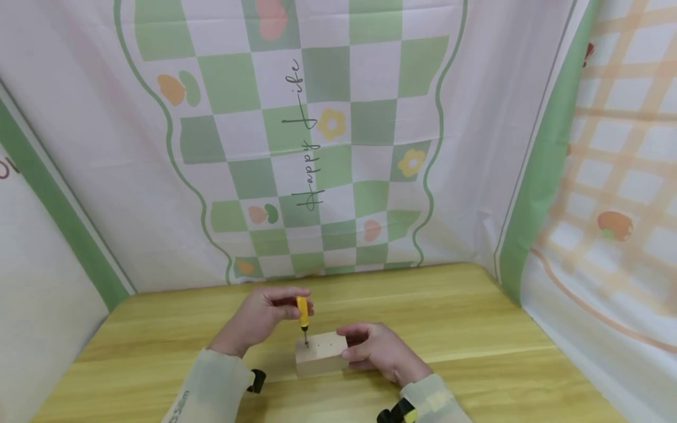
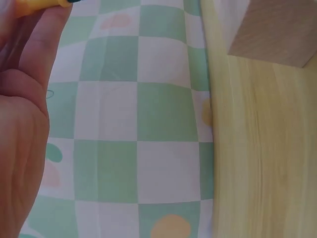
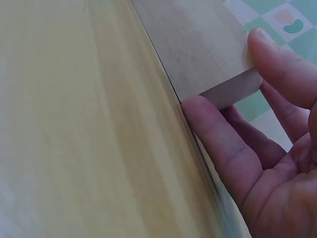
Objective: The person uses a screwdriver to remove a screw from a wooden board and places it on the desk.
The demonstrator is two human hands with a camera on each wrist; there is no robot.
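Observation:
My left hand (image 1: pixel 257 320) pinches the yellow handle of a screwdriver (image 1: pixel 302 308) between thumb and fingers. Its shaft points straight down, the tip meeting a small dark spot, perhaps a screw head, near the left end of a pale wooden block (image 1: pixel 320 366). Small holes dot the block's top to the right of that spot. At the block's right end my right hand (image 1: pixel 382 351) grips it, and in the right wrist view fingers (image 3: pixel 218 131) press against the end corners. Only the handle's end of the screwdriver (image 2: pixel 42 6) shows in the left wrist view.
The block rests on a wood-grain table (image 1: pixel 449 329). A checked green and white curtain (image 1: pixel 333 170) hangs behind the table's back edge, with further cloth (image 1: pixel 608 176) to the right and left. Dark straps (image 1: pixel 257 380) circle both wrists.

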